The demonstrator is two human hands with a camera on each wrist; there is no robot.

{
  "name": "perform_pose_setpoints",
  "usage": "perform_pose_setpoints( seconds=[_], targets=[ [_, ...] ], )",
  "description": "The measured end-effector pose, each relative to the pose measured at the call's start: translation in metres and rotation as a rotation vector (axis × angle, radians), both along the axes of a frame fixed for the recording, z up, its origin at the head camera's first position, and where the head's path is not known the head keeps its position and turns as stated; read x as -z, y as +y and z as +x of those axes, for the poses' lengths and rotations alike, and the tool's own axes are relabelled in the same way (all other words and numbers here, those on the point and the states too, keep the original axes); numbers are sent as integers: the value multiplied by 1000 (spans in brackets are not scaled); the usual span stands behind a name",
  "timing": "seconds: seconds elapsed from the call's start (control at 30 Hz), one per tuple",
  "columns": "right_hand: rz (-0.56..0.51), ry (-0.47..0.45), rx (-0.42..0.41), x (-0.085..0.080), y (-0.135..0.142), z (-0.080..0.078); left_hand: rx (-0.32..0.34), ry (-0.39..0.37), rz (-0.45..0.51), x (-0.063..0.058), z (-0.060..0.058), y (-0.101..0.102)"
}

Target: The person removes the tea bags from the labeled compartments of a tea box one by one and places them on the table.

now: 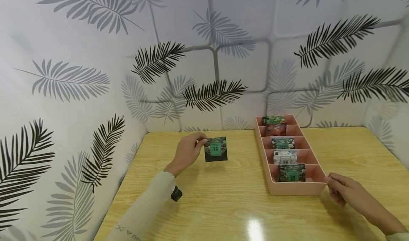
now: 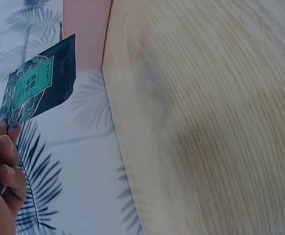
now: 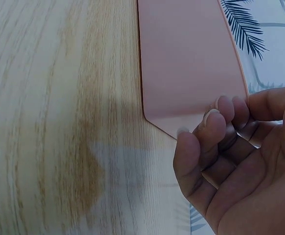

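My left hand [image 1: 186, 152] pinches a dark sachet with a green label [image 1: 216, 149] by its edge, between thumb and fingertips, held up over the table. In the left wrist view the same sachet [image 2: 39, 83] juts out from the fingertips, label showing. To the right stands a pink divided box [image 1: 295, 188] with one row of compartments. My right hand [image 1: 348, 194] grips the rim at its near right corner, thumb and index finger at the edge, the other fingers curled beside the wall. Another green-labelled sachet [image 1: 292, 173] stands in the nearest compartment.
Behind it in the box are a white sachet [image 1: 285, 158], a floral one [image 1: 283, 143], a red one [image 1: 276, 129] and a green one [image 1: 273, 119]. The wooden table [image 1: 223, 205] meets a leaf-patterned backdrop [image 1: 230, 67] at the back and left.
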State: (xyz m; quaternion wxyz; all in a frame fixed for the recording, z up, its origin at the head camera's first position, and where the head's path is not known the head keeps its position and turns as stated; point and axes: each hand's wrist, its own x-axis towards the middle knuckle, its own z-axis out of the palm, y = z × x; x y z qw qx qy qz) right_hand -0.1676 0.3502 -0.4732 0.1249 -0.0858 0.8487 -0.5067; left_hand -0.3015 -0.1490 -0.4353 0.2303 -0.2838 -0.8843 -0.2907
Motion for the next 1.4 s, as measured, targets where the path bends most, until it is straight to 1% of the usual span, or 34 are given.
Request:
perform_pose_setpoints(
  seconds=[0.17, 0.37, 0.53, 0.63, 0.77, 1.0, 1.2, 1.3, 1.4],
  targets=[
    [-4, -15, -1, 1, 0, 0, -40, 9, 18, 5, -9, -20],
    [-7, -19, -1, 1, 1, 0, -99, -17, 20, 9, -18, -41],
    [-2, -13, 7, 1, 1, 1, -108, -18, 52, 9, -21, -53],
    [1, -13, 22, 2, 0, 1, -119, -23, 51, 9, -24, -59],
    [3, -11, 29, 2, 0, 1, -144, -52, 33, 12, -30, -69],
    [-32, -16, -29, 5, 2, -1, -212, -121, 14, 20, -41, -89],
    [-42, -39, -28, 5, 2, -1, -242, -151, 30, 22, -44, -103],
    [-39, -53, -13, 4, 2, 0, -263, -159, 31, 22, -46, -110],
    [-34, -46, -8, 4, 2, -1, -283, -165, 30, 25, -49, -117]
  ],
)
